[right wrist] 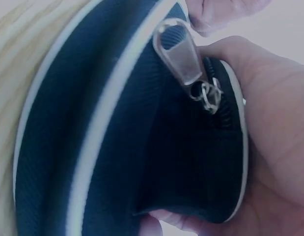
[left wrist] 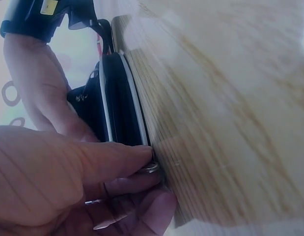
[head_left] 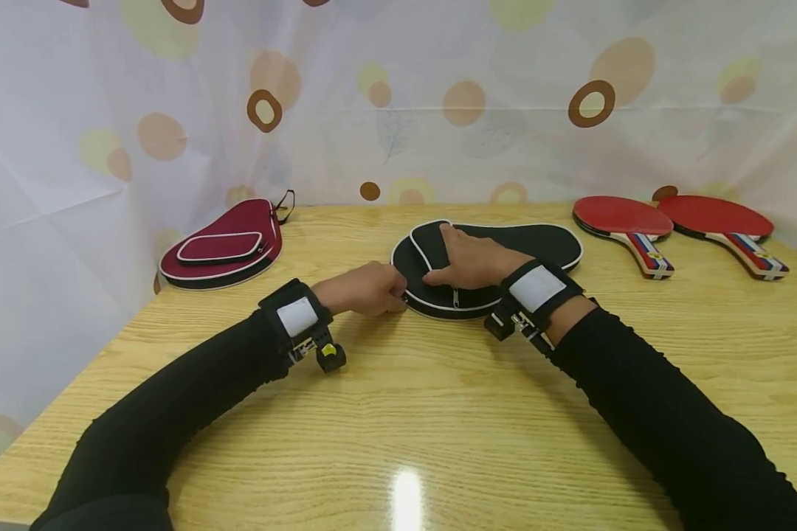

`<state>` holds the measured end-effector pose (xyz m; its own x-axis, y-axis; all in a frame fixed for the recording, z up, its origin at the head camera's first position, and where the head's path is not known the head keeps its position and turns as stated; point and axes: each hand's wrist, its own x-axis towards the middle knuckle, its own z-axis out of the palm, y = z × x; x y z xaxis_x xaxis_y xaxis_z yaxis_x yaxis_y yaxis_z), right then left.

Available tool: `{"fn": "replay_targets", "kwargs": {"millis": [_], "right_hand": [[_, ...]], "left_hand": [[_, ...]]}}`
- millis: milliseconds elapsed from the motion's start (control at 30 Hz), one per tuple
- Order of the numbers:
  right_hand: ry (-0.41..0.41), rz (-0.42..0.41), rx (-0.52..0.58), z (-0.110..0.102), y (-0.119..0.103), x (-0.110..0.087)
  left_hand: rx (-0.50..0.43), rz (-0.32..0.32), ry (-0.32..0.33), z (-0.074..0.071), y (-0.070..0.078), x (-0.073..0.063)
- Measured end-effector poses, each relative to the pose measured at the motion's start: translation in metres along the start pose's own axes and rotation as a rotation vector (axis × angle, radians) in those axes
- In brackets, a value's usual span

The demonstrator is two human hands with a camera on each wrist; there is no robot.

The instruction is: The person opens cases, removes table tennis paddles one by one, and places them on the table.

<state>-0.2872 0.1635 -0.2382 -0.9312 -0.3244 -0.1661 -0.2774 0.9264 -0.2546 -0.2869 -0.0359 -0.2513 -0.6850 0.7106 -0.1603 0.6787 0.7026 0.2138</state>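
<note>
A black table tennis bat case [head_left: 534, 240] with white piping lies flat on the table, its wide end to the left. My left hand [head_left: 370, 287] is at that end, fingers curled in. In the left wrist view its thumb and finger pinch a small metal zipper pull [left wrist: 151, 167] low on the case's side. My right hand [head_left: 471, 259] lies over the case's raised front pocket [head_left: 430, 240], gripping it between thumb and fingers. The pocket's own metal zipper pull [right wrist: 183, 59] hangs free in the right wrist view. Whether anything is inside the case is hidden.
At the back left lies a dark red bat case [head_left: 222, 228] with a black wrist loop. Two red table tennis bats [head_left: 624, 215] [head_left: 717, 214] lie at the back right, handles toward me. A patterned cloth [head_left: 398, 103] hangs behind the wooden table [head_left: 398, 398].
</note>
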Motion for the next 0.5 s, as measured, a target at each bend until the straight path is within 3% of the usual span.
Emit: {"fn": "replay_targets", "kwargs": {"millis": [500], "right_hand": [[-0.056, -0.1, -0.048, -0.0059, 0.01, -0.0102]], "left_hand": [[-0.012, 0.019, 0.028, -0.0006, -0.0002, -0.0028]]}}
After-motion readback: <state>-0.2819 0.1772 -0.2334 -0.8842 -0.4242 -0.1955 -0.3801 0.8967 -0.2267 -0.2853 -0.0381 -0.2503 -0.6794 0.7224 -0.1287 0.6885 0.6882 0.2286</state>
